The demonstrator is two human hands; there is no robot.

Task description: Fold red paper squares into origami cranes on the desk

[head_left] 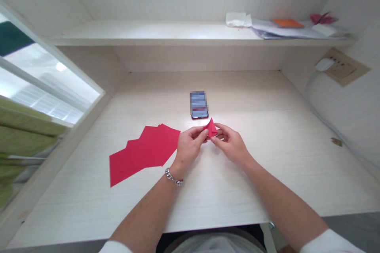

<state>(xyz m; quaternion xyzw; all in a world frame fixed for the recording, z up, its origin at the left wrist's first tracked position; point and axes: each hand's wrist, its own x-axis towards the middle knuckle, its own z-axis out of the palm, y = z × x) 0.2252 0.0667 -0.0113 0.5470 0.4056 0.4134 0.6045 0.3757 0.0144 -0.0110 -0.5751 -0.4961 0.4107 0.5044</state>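
A small folded piece of red paper [211, 127] is held up over the desk between both hands. My left hand [190, 145], with a chain bracelet at the wrist, pinches its left side with fingers closed. My right hand [230, 142] pinches its right side, fingers pressed together. Just left of my left hand, several flat red paper sheets [145, 151] lie fanned out on the white desk [267, 158]. A phone [198, 104] rests on the desk just beyond the folded paper.
A shelf [148, 33] above the desk carries papers, an orange pad [286, 23] and a red folded shape [323, 18] at its right end. A wall socket with a white plug [325, 64] and cable sits on the right wall. A window is at the left.
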